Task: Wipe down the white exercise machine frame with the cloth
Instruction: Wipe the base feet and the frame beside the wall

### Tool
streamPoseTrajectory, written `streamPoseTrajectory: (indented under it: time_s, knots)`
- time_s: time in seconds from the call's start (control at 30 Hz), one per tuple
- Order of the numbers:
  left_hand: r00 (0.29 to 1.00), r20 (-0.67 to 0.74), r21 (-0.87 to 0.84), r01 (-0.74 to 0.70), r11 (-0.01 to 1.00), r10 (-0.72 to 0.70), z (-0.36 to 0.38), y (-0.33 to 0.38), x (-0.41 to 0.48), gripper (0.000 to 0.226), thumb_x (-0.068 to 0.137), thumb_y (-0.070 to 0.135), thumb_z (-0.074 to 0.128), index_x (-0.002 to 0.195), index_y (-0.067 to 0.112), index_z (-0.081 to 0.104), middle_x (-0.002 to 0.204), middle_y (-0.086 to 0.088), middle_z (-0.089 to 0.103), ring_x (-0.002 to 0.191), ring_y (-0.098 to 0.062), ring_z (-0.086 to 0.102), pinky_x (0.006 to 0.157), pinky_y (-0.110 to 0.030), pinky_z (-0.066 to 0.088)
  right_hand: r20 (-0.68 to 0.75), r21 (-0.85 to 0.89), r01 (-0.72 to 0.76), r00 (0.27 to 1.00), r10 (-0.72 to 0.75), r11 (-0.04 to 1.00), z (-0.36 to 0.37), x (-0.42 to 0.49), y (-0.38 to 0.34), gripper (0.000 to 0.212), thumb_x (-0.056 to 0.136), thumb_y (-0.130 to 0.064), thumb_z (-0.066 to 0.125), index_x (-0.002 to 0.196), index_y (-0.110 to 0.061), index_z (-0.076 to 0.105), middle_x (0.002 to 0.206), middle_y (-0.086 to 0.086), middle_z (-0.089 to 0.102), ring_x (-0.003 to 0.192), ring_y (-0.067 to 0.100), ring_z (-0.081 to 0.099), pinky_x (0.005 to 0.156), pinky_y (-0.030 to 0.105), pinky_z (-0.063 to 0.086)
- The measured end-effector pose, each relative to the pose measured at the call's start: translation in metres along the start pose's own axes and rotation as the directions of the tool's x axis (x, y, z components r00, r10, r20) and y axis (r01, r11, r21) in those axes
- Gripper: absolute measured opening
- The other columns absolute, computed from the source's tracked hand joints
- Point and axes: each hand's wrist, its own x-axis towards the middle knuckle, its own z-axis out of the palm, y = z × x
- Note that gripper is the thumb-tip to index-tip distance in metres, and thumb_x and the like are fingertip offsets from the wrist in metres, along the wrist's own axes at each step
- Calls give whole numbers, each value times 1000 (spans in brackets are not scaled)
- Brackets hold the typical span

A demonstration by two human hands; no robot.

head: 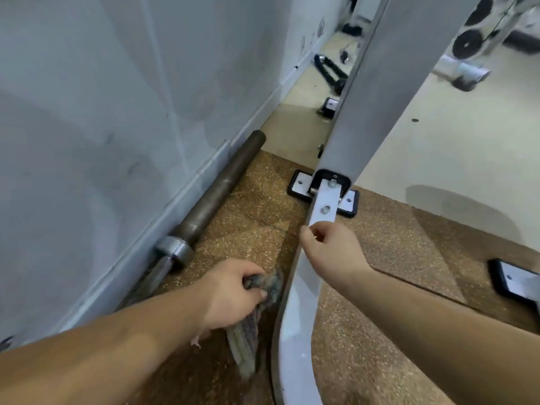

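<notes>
The left grip (230, 290) is curled tight round the cloth (245, 346), just beside the white frame (295, 317), low by the floor (365, 346). The right grip (333, 252) is wrapped round the frame.

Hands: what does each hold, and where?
The left hand grips a grey striped cloth by its bunched top; the right hand holds the white metal frame bar near its bolts.

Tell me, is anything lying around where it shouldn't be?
Yes. A metal bar lies on the floor against the wall, and a black handle sits loose farther back. Someone might trip.
</notes>
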Motion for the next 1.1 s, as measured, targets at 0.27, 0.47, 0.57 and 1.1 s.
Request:
streamPoseTrajectory:
  time_s: [0.27, 0.47, 0.57, 1.1]
  knots:
    - [976, -196, -356, -163, 920, 97, -64, 33, -18, 8, 97, 28, 69, 102, 35, 71, 90, 14, 75, 77, -2, 72, 66, -18, 55, -1, -234, 104, 994, -108, 967, -33, -52, -90, 53, 105, -60, 40, 69, -24, 55, 61, -5, 56, 55, 10, 54, 54, 30, 40]
    - [949, -273, -460, -273, 845, 157, -91, 71, -38, 8, 96, 28, 70, 101, 33, 72, 100, 7, 74, 92, -16, 70, 85, -35, 58, -115, -62, -29, 993, 21, 998, -73, -66, -132, 59, 106, -57, 39, 83, -9, 67, 87, 15, 74, 81, 31, 72, 82, 49, 60]
    - [929, -317, -478, -330, 814, 191, -108, 83, -57, 10, 96, 27, 71, 101, 35, 72, 102, 7, 73, 93, -14, 68, 79, -29, 54, -196, -61, -41, 980, 28, 997, -93, -72, -148, 62, 106, -55, 39, 82, -5, 66, 83, 16, 73, 79, 32, 72, 80, 47, 59]
    - [846, -409, -658, -534, 532, 343, -161, 246, -150, 23, 96, 18, 68, 88, 39, 72, 84, 12, 75, 88, -16, 72, 81, -40, 60, -554, 178, 147, 832, -24, 973, -221, -148, -268, 9, 99, -29, 58, 96, -29, 66, 90, -12, 70, 82, -2, 64, 63, 12, 46]
